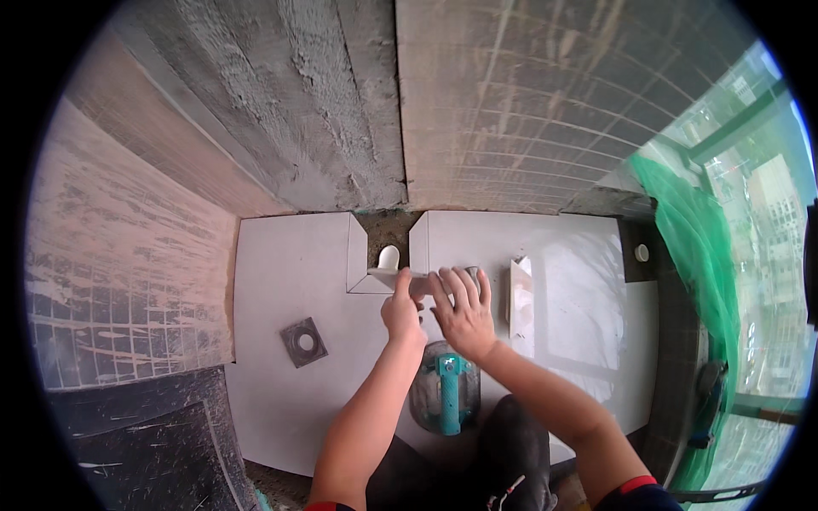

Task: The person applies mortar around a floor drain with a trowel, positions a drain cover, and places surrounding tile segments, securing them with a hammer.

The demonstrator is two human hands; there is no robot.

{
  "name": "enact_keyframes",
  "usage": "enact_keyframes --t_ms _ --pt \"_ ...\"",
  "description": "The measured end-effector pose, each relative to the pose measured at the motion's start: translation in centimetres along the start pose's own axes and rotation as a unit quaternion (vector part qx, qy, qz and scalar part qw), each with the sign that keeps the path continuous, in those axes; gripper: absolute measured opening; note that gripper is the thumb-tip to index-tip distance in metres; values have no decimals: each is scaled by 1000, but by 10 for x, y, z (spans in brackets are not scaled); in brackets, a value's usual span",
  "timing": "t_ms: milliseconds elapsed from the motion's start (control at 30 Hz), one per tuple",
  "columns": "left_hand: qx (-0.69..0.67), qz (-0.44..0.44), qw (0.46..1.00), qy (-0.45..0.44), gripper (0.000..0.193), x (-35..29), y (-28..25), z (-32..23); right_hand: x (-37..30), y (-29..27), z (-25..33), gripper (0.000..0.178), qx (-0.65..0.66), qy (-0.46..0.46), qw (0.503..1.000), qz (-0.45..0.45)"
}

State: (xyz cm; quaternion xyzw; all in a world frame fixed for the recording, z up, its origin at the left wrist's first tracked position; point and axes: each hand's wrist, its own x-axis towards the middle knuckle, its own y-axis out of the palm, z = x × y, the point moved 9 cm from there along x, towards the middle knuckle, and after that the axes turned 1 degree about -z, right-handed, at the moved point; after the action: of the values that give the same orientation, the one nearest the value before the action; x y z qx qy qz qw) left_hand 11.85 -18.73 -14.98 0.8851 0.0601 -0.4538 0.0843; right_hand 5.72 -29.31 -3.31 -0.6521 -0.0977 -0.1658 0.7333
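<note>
Walls filled most of my feed: a rough grey wall (281, 94) ahead, a smeared tiled wall (102, 281) on the left, and a streaked dark wall (528, 111) ahead to the right. Below them I had the pale floor (273, 264), with a notch cut at its far edge. Green netting (694, 238) hung down the right side, and a scuffed dark board (145, 451) lay at the lower left.

Both forearms (366, 417) reached in from the lower edge, knees beneath them. Between the arms stood a rounded, see-through object (422, 396) with a teal handle (449, 400) across it.

The two hands were close together, just beyond that handle. The left hand (403, 313) was closed on a thin pale piece (383, 275), one finger along its upper edge — the piece sat at the near end of the notch. The right hand (464, 317) was spread over the piece's right end, but I couldn't tell whether it gripped or merely steadied; its own fingers hid the contact.

Just right of it lay a narrow white offcut (521, 300). Well to the left, a dark square plate (294, 332) with a round hole lay askew. Smallest of all — a white pipe end (389, 256) in the notch and a round white cap (642, 252) in the far right corner.
</note>
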Motion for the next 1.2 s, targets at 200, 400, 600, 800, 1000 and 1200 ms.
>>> enact_keyframes --t_ms 200,400,600,800,1000,1200 --pt "-85 -34 996 7 51 82 30 -22 62 71 -17 50 -42 -85 995 -34" --pt "-90 -66 994 -2 39 137 47 -43 111 114 -22 47 -28 -107 993 -50" --pt "-26 8 999 18 36 149 55 -57 144 140 -43 45 97 -80 992 -21" --pt "-58 61 995 54 13 162 47 -50 153 172 -39 45 96 -55 991 79" --pt "-91 98 989 69 15 167 48 -51 158 189 -40 57 107 -35 988 110" --pt "-69 108 988 86 15 172 45 -57 157 197 -36 54 106 -34 988 105"
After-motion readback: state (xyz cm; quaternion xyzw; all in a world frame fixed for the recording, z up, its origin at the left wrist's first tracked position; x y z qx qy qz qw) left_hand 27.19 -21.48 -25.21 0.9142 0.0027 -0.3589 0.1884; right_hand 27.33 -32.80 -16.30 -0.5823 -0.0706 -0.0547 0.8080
